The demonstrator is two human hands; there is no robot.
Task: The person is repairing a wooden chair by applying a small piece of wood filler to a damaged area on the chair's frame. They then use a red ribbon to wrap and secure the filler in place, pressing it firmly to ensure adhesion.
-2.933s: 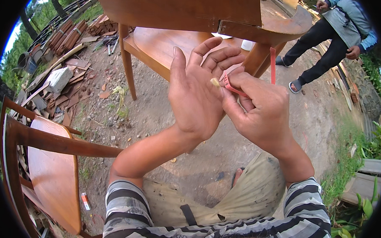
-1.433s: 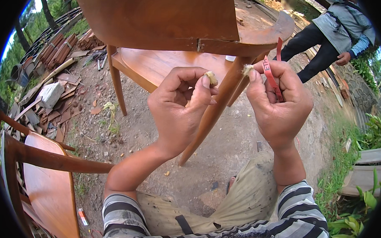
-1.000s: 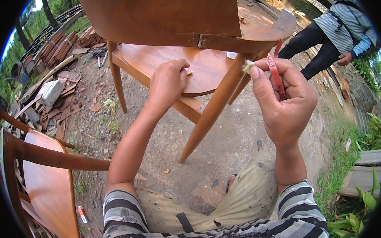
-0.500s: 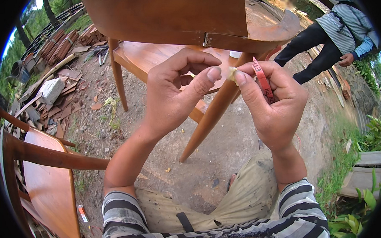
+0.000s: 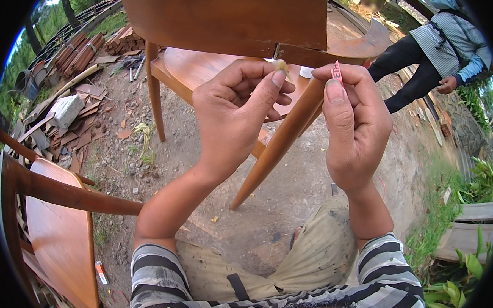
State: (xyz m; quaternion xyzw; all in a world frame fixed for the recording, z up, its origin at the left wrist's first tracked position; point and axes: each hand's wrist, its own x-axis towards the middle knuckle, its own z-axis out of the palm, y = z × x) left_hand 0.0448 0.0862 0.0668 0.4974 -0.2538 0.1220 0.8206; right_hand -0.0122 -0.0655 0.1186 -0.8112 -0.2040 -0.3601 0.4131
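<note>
My left hand [image 5: 232, 106] pinches a small yellowish, putty-like lump [image 5: 281, 66] between thumb and fingertips, just below the lower edge of a brown wooden chair backrest [image 5: 225, 21]. A narrow dark gap [image 5: 276, 49] shows in that edge, right above the lump. To the right, my right hand [image 5: 359, 117] grips a thin red strip [image 5: 337, 75] with a pointed tip and dark print. Only its upper end shows above the thumb; the rest is hidden in the fingers. Both hands are held up in front of the chair's slanting leg [image 5: 282, 147], a small distance apart.
A second wooden chair [image 5: 62, 223] stands at the lower left. Tile pieces and a pale stone block [image 5: 67, 111] lie in rubble at the left. A person in a striped top [image 5: 447, 39] stands at the far right. A small orange-and-white packet [image 5: 101, 272] lies on the ground.
The yellowish lump has passed from my right fingertips to my left, which have closed on it. My right hand has drawn back slightly, with the red strip now mostly hidden behind its thumb.
</note>
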